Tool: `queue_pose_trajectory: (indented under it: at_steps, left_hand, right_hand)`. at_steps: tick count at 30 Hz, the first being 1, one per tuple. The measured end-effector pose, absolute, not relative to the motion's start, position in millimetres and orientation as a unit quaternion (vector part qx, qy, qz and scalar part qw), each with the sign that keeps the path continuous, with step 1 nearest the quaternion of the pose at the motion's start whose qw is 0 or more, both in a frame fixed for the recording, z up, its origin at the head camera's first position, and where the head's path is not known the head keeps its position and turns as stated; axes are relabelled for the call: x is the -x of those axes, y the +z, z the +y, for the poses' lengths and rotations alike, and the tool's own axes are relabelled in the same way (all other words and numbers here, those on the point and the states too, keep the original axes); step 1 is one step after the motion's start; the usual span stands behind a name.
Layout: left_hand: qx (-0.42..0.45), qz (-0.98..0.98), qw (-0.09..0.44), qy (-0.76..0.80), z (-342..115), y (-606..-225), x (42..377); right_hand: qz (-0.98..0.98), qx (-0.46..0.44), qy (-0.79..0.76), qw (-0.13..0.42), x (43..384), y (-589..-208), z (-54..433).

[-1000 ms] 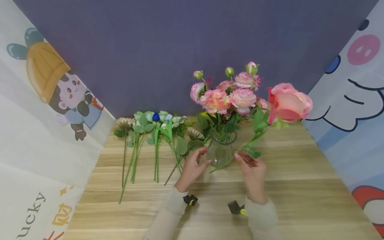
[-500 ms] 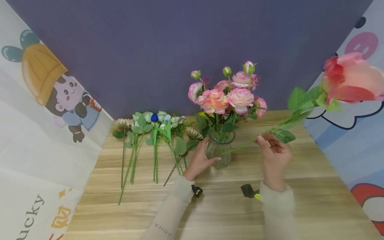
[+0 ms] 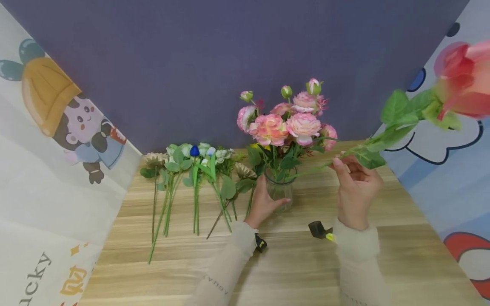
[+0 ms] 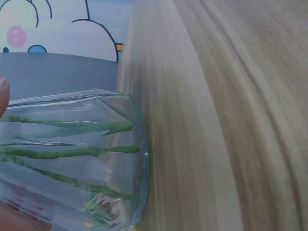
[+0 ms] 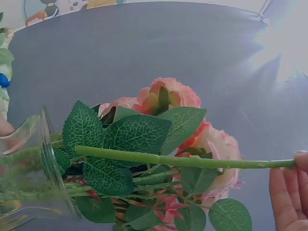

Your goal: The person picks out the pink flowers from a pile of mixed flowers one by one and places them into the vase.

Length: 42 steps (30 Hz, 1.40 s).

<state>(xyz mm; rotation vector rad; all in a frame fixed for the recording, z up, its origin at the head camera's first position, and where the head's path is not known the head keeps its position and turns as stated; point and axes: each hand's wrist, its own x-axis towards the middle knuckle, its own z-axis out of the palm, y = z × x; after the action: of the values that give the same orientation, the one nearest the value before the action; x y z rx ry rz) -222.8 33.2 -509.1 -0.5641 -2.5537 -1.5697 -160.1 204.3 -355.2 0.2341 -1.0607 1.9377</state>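
Note:
A clear glass vase (image 3: 280, 191) stands upright near the middle of the table, holding a bunch of pink ranunculus-like flowers (image 3: 304, 126). My left hand (image 3: 263, 203) grips the vase from its left and near side, thumb across the front. Green stems show through the glass wall (image 4: 110, 166) in the left wrist view. My right hand (image 3: 359, 193) pinches the stem of a large coral-pink rose (image 3: 463, 87), tilted with its bloom up to the right. In the right wrist view, the cut end of the rose stem (image 5: 216, 163) overlaps the dark leaves close above the vase mouth.
Left of the vase, several loose flower stems lie in a row on the wooden table (image 3: 153, 280), among them a blue bud (image 3: 195, 151) and beige blooms (image 3: 155, 159). A dark panel (image 3: 172, 76) stands behind, with printed cartoon sheets on both sides.
My right hand has moved up and right with the rose, whose stem end rose from low beside the vase to its rim. My left hand has closed in on the vase.

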Motion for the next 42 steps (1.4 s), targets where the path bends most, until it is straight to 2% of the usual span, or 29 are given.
queue_pose_trajectory:
  at_steps: [13,21,30,38,42]
  left_hand:
    - [0.209,-0.835,0.117,-0.496,37,-518,228]
    - [0.219,-0.826,0.142,-0.499,42,-521,228]
    - [0.218,-0.824,0.144,-0.503,42,-519,228]
    - [0.223,-0.817,0.142,-0.512,43,-522,231]
    - [0.223,-0.815,0.147,-0.514,42,-524,231]
  right_hand:
    - [-0.464,-0.092,0.776,0.416,166,-365,199]
    - [-0.484,-0.074,0.774,0.402,167,-375,194]
    - [-0.517,-0.050,0.758,0.395,170,-385,185]
    - [-0.531,-0.080,0.748,0.390,174,-399,181]
    - [-0.584,-0.057,0.717,0.377,174,-406,179]
